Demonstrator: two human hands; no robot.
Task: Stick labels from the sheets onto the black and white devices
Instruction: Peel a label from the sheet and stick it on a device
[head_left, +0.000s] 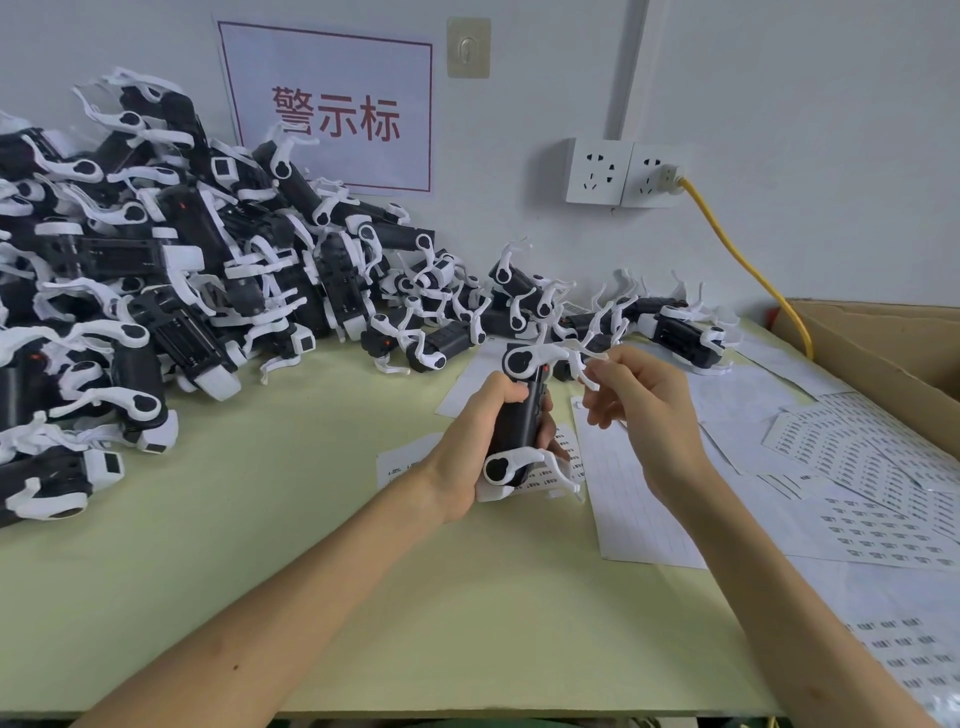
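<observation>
My left hand (465, 452) grips a black and white device (519, 415) around its black body and holds it upright above the table, its white curved arms at top and bottom. Just right of the device's top is my right hand (649, 410), fingers loosely curled, the fingertips at the upper white arm. I see no label between them. Label sheets (857, 457) printed with rows of small labels lie flat to the right. One white sheet (634, 499) lies under my hands. A big pile of the same devices (156, 270) fills the left and back of the table.
The table (311, 519) is pale green. An open cardboard box (883, 353) stands at the right edge. A yellow cable (748, 265) runs from a wall socket (654, 176) down behind the box. A paper sign (332, 109) hangs on the wall.
</observation>
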